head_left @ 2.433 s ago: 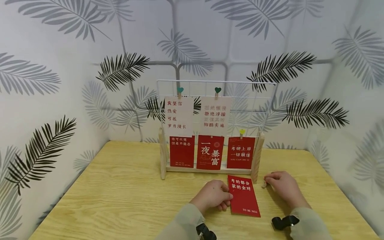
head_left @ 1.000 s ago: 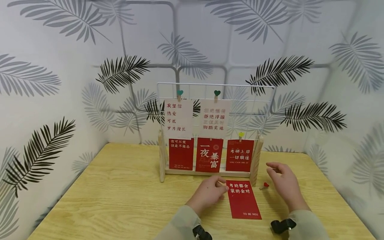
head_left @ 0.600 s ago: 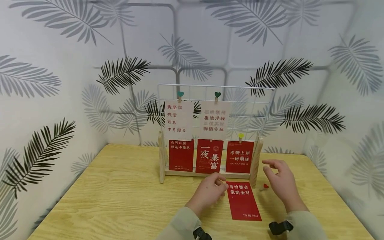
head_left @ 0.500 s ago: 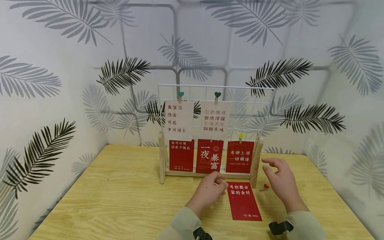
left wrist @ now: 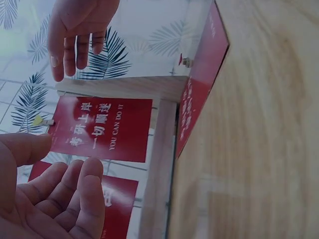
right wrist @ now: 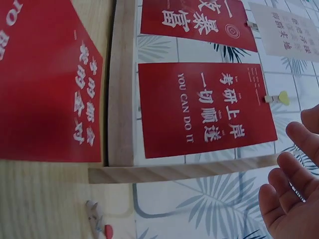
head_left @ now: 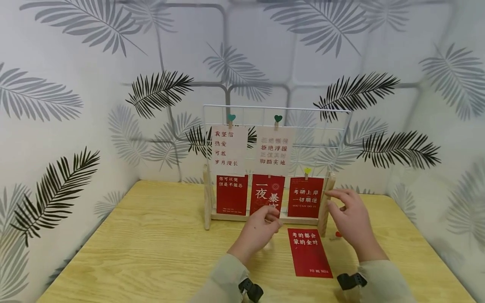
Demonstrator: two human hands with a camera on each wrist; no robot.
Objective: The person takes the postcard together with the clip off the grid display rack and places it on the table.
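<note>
My left hand [head_left: 257,229] hovers before the lower middle red card, its fingers loosely bent and holding nothing. Beside the right post of the wire grid rack [head_left: 322,210], my right hand [head_left: 351,221] is raised with nothing in its fingers; whether it touches the post I cannot tell. A red card [head_left: 310,254] with white characters lies on the table between the hands. Just right of it lies a small wooden clothespin with a red heart [head_left: 338,234], partly behind the right hand. A red card [right wrist: 209,109] hangs on the rack from a clothespin with a yellow heart [right wrist: 282,98].
Two white cards, one at left [head_left: 229,149] and one at right [head_left: 275,145], hang from clothespins with green hearts. Below them hang a left red card [head_left: 232,195] and a middle red card [head_left: 261,191]. The wooden table [head_left: 151,244] meets leaf-patterned walls behind.
My right hand has let go of the red-heart clothespin and risen to the rack's right post. My left hand has released the table card's edge and moved up and left.
</note>
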